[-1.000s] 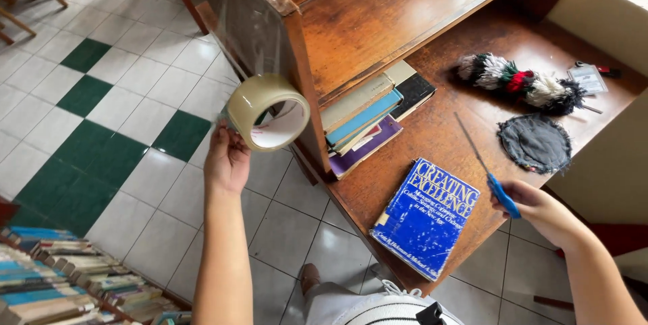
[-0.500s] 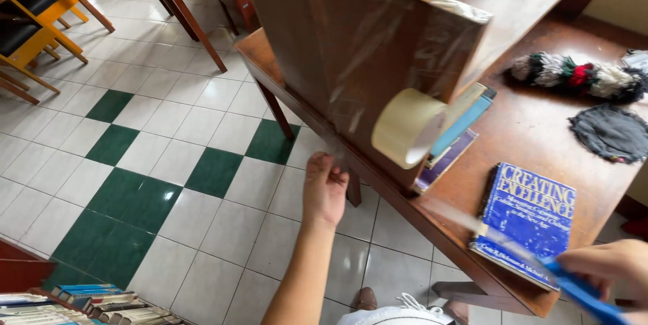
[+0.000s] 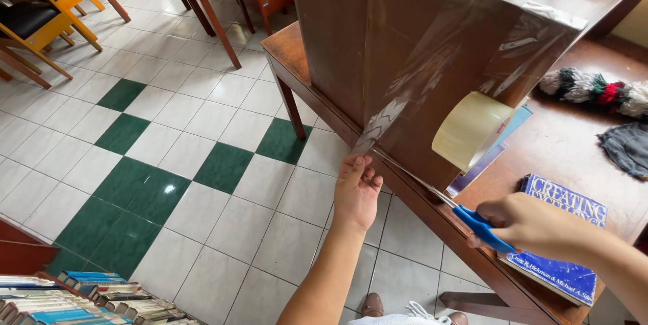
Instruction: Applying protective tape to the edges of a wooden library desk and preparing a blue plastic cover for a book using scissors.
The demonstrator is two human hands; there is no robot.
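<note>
My left hand (image 3: 356, 190) pinches the lower end of a clear tape strip (image 3: 379, 124) stuck down the side of a tall wooden box (image 3: 351, 41). The tape roll (image 3: 472, 129) hangs off the box's side, to the right of the strip. My right hand (image 3: 533, 224) grips blue-handled scissors (image 3: 472, 218). Their blades reach left to the tape just above my left fingertips. The box stands on a brown wooden table (image 3: 567, 149).
A blue book (image 3: 560, 237) lies by my right hand. Flat books (image 3: 499, 153) sit behind the roll, a woolly duster (image 3: 594, 89) and dark cloth (image 3: 624, 146) further right. Chairs (image 3: 40, 8) stand far left, stacked books (image 3: 88, 294) on the tiled floor.
My left hand let go of the roll and dropped to pinch the tape's end. My right hand lifted the scissors off the table and brought the blades to the tape.
</note>
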